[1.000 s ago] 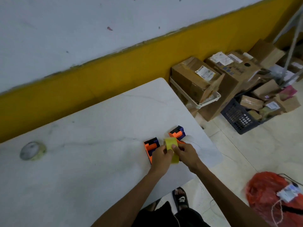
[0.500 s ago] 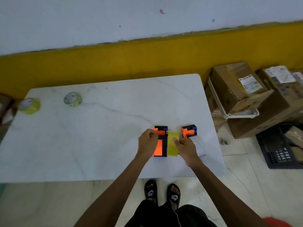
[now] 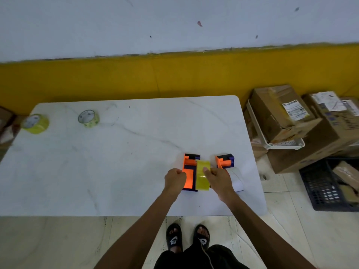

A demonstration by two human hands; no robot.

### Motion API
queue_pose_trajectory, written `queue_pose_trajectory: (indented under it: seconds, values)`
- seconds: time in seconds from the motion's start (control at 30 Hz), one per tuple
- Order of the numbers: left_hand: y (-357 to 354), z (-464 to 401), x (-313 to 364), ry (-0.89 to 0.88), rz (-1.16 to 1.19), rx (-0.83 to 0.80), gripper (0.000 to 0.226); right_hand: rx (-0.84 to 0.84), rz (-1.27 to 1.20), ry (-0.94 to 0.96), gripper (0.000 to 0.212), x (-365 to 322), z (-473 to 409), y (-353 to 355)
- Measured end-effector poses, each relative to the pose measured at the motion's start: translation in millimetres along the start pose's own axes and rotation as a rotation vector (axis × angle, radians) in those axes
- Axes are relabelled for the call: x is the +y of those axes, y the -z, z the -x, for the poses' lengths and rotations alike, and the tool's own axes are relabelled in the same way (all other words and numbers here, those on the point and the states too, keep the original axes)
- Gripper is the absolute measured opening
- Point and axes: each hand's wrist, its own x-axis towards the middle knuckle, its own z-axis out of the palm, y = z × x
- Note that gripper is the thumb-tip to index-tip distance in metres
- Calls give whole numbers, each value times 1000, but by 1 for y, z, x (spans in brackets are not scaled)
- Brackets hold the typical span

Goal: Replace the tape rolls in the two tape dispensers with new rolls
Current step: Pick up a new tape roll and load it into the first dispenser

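Two orange and dark blue tape dispensers lie on the white table (image 3: 116, 162). My left hand (image 3: 174, 181) grips the left dispenser (image 3: 189, 171) at its side. A yellow tape roll (image 3: 202, 175) stands on edge against that dispenser, and my right hand (image 3: 219, 178) holds it with the thumb on top. The right dispenser (image 3: 225, 161) sits just beyond my right hand, with a white roll (image 3: 236, 178) at its near end. Two more yellow-green tape rolls lie flat at the far left: one (image 3: 89, 118) on the table, one (image 3: 35, 123) at its left corner.
Cardboard boxes (image 3: 281, 113) and a white basket (image 3: 283, 145) stand on the floor right of the table. A dark plastic crate (image 3: 318, 187) sits nearer on the right. A yellow and white wall runs behind the table. My sandalled feet are below the near edge.
The view has swung left and squared up to the table, bringing the two far rolls into sight. Both hands stay at the left dispenser and the yellow roll.
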Motion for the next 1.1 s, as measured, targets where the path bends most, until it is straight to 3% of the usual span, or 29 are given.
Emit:
queue_pose_trajectory:
  seconds: [0.1, 0.23, 0.3, 0.5, 0.83, 0.97, 1.1]
  values:
    - [3, 3, 14, 30, 112, -11, 27, 3, 13, 28, 47, -7, 1, 0]
    - [4, -7, 18, 117, 228, -51, 2, -8, 40, 18, 49, -11, 2, -2]
    - [2, -17, 12, 132, 261, -69, 13, -11, 33, 6, 48, -10, 1, -3]
    - [6, 0, 20, 152, 355, -104, 16, -44, -21, -11, 47, -12, 6, -11]
    - [1, 1, 0, 111, 229, -104, 15, -96, -74, -49, 51, -9, 13, -32]
    - [3, 5, -8, 80, 210, -119, 29, -88, 59, -46, 48, -12, 14, -33]
    - [4, 0, -19, 19, 206, -103, 26, 43, 269, 130, 40, -28, 2, -20]
